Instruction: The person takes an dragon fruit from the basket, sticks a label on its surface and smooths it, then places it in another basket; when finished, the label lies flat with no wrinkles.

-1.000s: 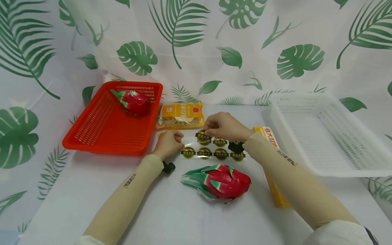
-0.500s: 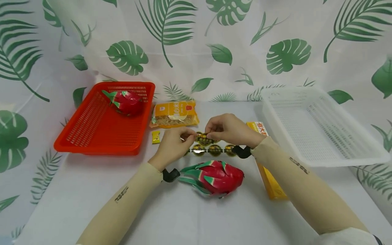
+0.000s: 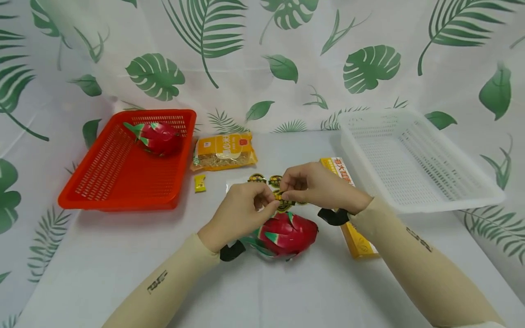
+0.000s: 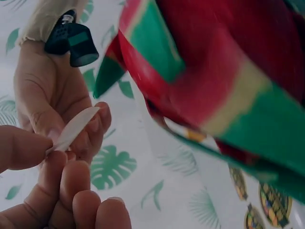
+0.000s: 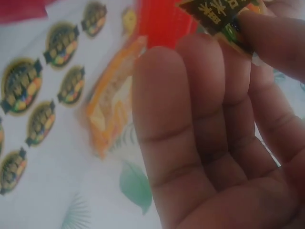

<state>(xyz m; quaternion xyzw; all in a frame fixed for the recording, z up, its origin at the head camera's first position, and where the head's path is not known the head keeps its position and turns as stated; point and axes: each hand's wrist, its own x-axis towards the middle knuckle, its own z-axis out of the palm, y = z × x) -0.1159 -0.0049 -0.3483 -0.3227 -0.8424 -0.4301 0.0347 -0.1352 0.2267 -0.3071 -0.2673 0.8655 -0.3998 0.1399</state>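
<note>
Both hands meet over a dragon fruit (image 3: pixel 293 234), which lies on the table with its green leaf tips to the left. Between them is a round black-and-gold fruit sticker (image 3: pixel 284 205), its pale back (image 4: pixel 76 125) facing the left wrist camera. My left hand (image 3: pixel 243 207) pinches one edge with thumb and fingertip. At the other side, my right hand (image 3: pixel 317 184) pinches the sticker, whose printed face (image 5: pixel 212 14) shows in the right wrist view. Just behind the hands lies a clear sheet with several matching stickers (image 3: pixel 256 178), partly hidden by the hands.
A red basket (image 3: pixel 119 205) holding a second dragon fruit (image 3: pixel 157 138) stands left. Behind are a yellow food bag (image 3: pixel 225 151) and a small yellow packet (image 3: pixel 199 183). A yellow box (image 3: pixel 358 243) lies right, partly under the right forearm, beside a white basket (image 3: pixel 443 207).
My right hand has lifted a sticker off the sheet and brought it nearer. My left hand has moved right from the sheet's edge and taken hold of the sticker too. The head view has shifted right.
</note>
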